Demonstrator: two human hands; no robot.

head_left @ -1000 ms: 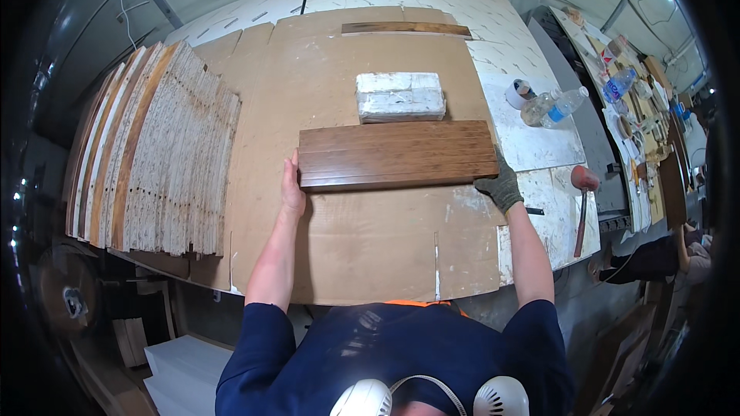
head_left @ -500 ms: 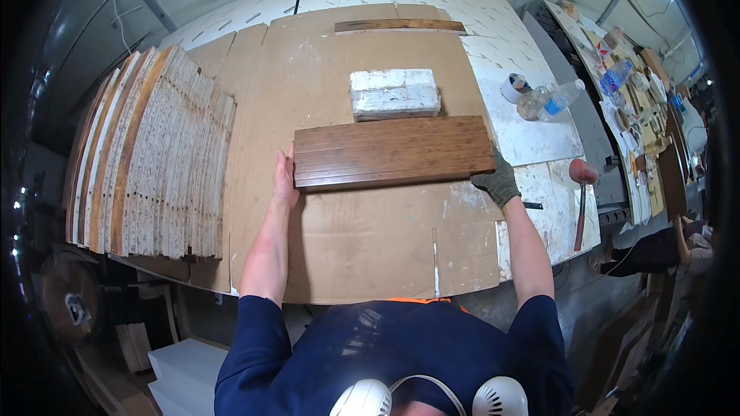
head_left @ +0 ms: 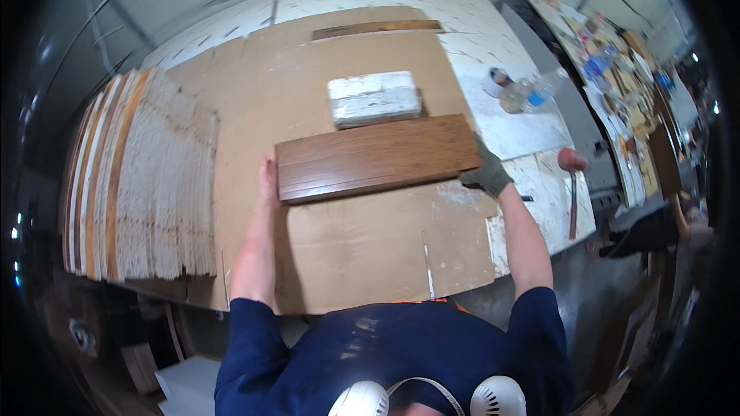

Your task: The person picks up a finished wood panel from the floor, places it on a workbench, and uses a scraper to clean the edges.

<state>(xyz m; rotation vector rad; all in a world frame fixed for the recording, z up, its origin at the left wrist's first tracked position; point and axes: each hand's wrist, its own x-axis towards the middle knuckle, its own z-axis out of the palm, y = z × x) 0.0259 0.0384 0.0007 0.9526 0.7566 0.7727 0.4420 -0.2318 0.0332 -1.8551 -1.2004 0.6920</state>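
A stack of dark brown wooden boards [head_left: 378, 158] lies across the middle of the cardboard-covered table, in front of me. My bare left hand [head_left: 267, 181] presses against its left end, fingers partly hidden behind that end. At the right end my right hand [head_left: 487, 173], in a grey-green glove, grips the corner. Between them the two hands clasp the stack end to end. Just behind it sits a white wrapped block [head_left: 375, 98], close to its far edge.
Many boards stand on edge in a tall row [head_left: 154, 177] at the left. A narrow wood strip [head_left: 376, 28] lies at the back. On the right are plastic bottles [head_left: 532, 92], a tape roll [head_left: 496, 82] and a red-headed mallet [head_left: 572, 160]. Beyond, a cluttered bench [head_left: 617, 100] and another person [head_left: 651, 231].
My view has turned slightly, so the table and everything on it appears shifted left and tilted. Both hands keep their places at the ends of the boards.
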